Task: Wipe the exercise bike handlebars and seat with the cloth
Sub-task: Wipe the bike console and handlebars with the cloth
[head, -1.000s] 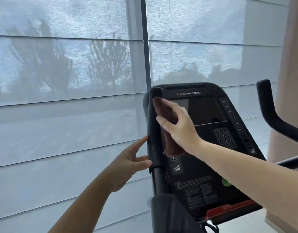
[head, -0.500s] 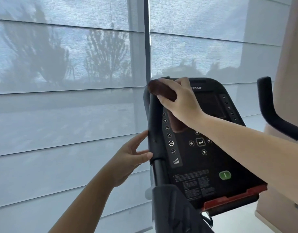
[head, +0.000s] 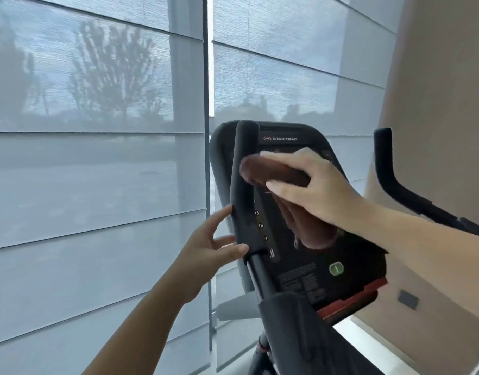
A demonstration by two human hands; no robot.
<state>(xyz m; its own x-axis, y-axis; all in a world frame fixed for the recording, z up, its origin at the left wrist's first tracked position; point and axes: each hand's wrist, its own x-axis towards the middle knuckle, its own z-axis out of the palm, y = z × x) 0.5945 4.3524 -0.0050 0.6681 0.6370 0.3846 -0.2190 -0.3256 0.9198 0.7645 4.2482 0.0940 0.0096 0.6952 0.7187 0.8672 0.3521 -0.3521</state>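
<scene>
Window blinds (head: 97, 158) fill the background, beige wall (head: 435, 104) on the right. Bike console (head: 300, 266) reads STAR TRAC, numbers 15 and 18 down its edge. Left handlebar (head: 242, 185) stands near upright, long axis vertical, just left of my right hand (head: 314, 190), whose grip is pinching the brown cloth (head: 273, 173) against the bar's upper part. Left hand (head: 206, 253), grip spread, fingertips touching the bar's lower end. Right handlebar (head: 390, 171) well apart, untouched. Seat not in view
</scene>
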